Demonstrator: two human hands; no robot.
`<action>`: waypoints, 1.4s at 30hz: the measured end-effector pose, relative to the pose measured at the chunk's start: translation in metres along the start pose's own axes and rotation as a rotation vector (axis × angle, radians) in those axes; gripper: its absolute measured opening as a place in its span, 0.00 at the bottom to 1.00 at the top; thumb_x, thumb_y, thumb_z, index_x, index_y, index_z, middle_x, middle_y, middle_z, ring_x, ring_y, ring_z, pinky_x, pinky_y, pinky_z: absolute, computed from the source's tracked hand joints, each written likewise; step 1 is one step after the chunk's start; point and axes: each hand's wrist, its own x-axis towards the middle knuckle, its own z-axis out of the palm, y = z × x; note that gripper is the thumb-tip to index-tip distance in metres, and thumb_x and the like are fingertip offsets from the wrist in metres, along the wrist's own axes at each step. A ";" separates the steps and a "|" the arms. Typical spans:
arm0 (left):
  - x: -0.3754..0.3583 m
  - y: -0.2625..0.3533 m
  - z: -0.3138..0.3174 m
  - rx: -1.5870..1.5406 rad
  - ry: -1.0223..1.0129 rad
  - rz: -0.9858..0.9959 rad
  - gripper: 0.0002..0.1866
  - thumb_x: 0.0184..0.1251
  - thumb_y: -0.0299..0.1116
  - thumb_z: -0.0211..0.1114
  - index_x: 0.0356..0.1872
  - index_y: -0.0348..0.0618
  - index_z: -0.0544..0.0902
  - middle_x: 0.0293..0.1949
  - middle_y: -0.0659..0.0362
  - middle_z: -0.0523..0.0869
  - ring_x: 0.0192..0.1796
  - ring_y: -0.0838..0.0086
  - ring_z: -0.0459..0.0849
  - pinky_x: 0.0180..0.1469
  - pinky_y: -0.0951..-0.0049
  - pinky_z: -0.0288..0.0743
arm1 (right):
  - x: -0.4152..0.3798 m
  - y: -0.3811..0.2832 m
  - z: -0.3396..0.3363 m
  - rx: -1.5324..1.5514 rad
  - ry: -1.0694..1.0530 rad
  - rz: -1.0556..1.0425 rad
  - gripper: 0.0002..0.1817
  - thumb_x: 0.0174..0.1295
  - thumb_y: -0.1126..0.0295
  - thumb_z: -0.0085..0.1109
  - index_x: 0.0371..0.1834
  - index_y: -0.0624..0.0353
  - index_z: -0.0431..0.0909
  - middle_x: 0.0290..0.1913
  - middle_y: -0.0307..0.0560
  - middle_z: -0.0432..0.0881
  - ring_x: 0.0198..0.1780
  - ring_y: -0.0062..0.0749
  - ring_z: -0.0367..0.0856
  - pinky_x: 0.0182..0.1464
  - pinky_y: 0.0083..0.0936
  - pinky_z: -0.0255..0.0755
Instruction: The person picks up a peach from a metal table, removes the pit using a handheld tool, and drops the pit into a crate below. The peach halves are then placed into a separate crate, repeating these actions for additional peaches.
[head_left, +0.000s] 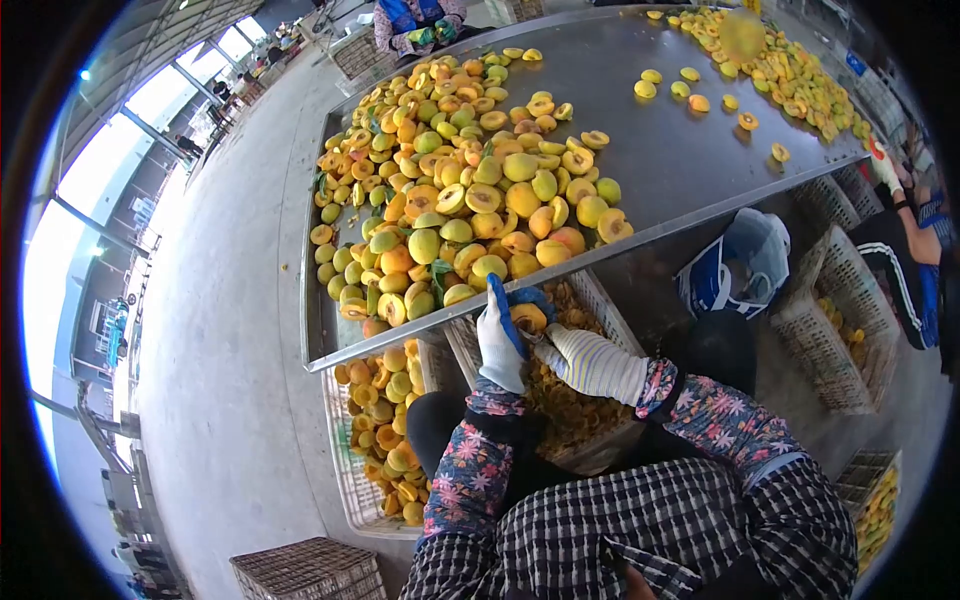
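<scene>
The gloved left hand (500, 345) and right hand (590, 362) have their fingers clamped on one peach (527, 318) just below the bench's (680, 150) near edge, and, judging by the big peach pile (455, 190) near the bench's left edge beside the filled basket (390, 440), much remains.

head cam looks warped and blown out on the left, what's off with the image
Head view: fisheye bends the metal table edge and blackens the corners; windows at left are overexposed; a blurred patch hides part of the far fruit pile; the gloved left hand and right hand stay sharp.
</scene>
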 end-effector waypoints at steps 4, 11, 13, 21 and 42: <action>0.001 0.002 -0.004 -0.035 -0.065 -0.102 0.34 0.78 0.58 0.47 0.40 0.28 0.81 0.30 0.49 0.87 0.30 0.62 0.86 0.40 0.65 0.82 | 0.001 0.024 0.022 0.151 0.190 -0.216 0.21 0.75 0.53 0.47 0.44 0.63 0.74 0.28 0.58 0.81 0.31 0.55 0.82 0.34 0.43 0.77; -0.003 -0.004 0.009 -0.298 -0.039 -0.019 0.34 0.74 0.62 0.51 0.39 0.34 0.82 0.32 0.51 0.86 0.31 0.61 0.85 0.39 0.60 0.83 | -0.008 0.004 -0.003 1.104 -0.386 0.372 0.25 0.72 0.42 0.47 0.42 0.55 0.74 0.22 0.34 0.71 0.17 0.18 0.68 0.17 0.20 0.63; -0.008 0.001 0.014 -0.258 -0.067 -0.003 0.33 0.74 0.62 0.51 0.40 0.35 0.82 0.32 0.51 0.86 0.33 0.61 0.86 0.40 0.60 0.84 | -0.008 0.007 -0.002 1.167 -0.381 0.370 0.24 0.72 0.42 0.47 0.42 0.55 0.73 0.22 0.34 0.71 0.17 0.18 0.68 0.17 0.20 0.63; -0.012 0.026 -0.060 0.839 0.119 0.797 0.23 0.76 0.46 0.56 0.54 0.33 0.79 0.37 0.54 0.87 0.39 0.64 0.86 0.43 0.68 0.81 | -0.015 0.032 -0.036 0.689 -0.418 0.213 0.27 0.73 0.45 0.46 0.51 0.61 0.75 0.29 0.46 0.80 0.26 0.36 0.79 0.28 0.32 0.72; 0.097 0.085 -0.070 1.707 0.354 0.225 0.21 0.58 0.38 0.67 0.53 0.46 0.81 0.43 0.47 0.88 0.49 0.53 0.85 0.52 0.58 0.78 | -0.001 0.030 -0.016 -0.356 -0.530 0.208 0.24 0.71 0.52 0.48 0.57 0.59 0.75 0.44 0.60 0.85 0.47 0.55 0.83 0.51 0.46 0.76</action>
